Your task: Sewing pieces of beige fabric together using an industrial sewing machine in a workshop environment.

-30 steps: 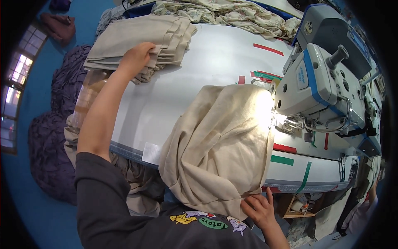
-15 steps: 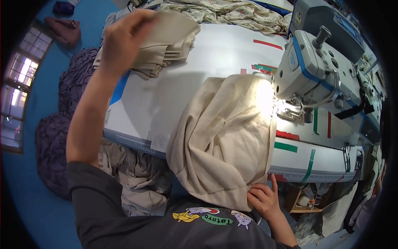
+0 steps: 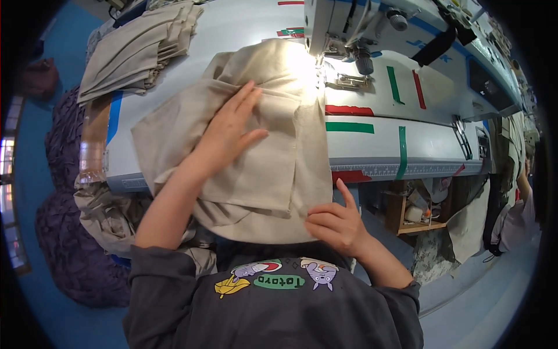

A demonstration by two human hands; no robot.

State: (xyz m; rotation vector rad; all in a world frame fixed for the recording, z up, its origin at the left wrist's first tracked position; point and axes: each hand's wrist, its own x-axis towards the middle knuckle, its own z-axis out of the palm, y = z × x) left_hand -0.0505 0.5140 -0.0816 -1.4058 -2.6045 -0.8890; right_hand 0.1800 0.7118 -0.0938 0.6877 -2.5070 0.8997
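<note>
A large beige cloth lies across the sewing table and hangs over its front edge. Its far end sits in the lamp light beside the needle area of the sewing machine. On top of it is a smaller beige panel with straight edges. My left hand rests flat on this panel, fingers stretched and thumb apart. At the near right edge of the large cloth, my right hand has its fingers curled on the fabric, with the index finger raised. Its thumb is hidden.
A stack of beige panels lies at the table's far left. Purple gathered cloth is heaped at the left, and more beige fabric hangs below the table edge. A wooden box shelf sits under the table at right.
My left hand has come from the stack down to the large cloth, where a smaller panel now lies under it. My right hand stays at the cloth's near edge. The whole view has shifted.
</note>
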